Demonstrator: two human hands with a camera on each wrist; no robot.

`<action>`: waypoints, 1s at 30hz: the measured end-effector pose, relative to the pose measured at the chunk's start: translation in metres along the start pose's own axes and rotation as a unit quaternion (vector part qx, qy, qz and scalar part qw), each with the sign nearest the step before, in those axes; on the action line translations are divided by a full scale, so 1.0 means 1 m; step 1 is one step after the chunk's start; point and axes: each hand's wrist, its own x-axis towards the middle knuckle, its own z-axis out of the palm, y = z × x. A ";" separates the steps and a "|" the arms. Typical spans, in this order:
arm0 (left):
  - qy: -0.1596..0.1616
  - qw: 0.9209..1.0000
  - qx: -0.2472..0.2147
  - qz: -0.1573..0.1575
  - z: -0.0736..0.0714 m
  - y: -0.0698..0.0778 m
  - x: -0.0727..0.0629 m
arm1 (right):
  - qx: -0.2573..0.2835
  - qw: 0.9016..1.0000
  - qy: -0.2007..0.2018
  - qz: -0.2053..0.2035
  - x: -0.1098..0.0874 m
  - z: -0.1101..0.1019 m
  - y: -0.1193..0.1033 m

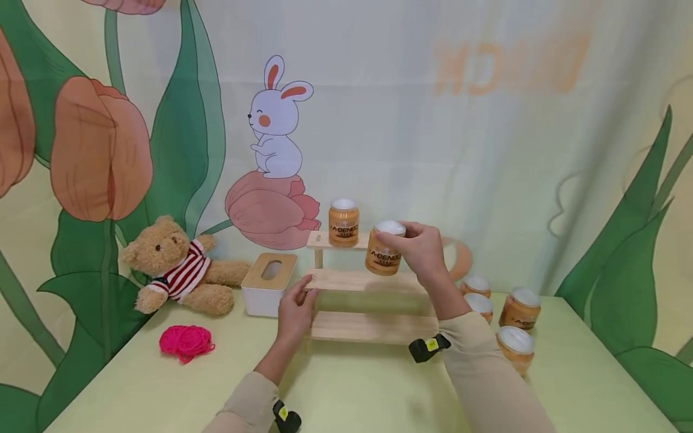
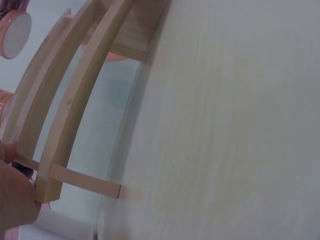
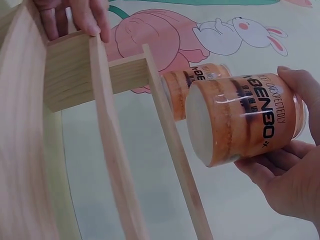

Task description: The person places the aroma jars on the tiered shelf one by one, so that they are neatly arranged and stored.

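The jar (image 1: pixel 383 254) is gripped near its lid by the right hand (image 1: pixel 428 248), its body showing below the thumb, in front of the rack's (image 1: pixel 373 326) top tier. Another jar (image 1: pixel 343 226) stands on that tier, to the left; the left hand (image 1: pixel 295 311) grips the rack's left end.

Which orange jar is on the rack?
The white-topped orange jar atop the pale wooden rack; the right hand grips another jar, and four jars stand on the pale green table.
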 end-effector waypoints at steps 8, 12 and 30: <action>-0.015 0.999 -0.033 0.015 0.003 0.001 0.000 | -0.013 1.000 0.010 -0.007 0.025 0.002 -0.008; -0.014 0.999 -0.032 0.009 0.005 0.001 0.000 | -0.044 0.999 0.018 -0.009 0.041 0.007 -0.008; -0.002 1.000 -0.015 0.000 -0.003 -0.001 -0.003 | -0.020 0.999 0.031 -0.017 0.048 0.025 0.028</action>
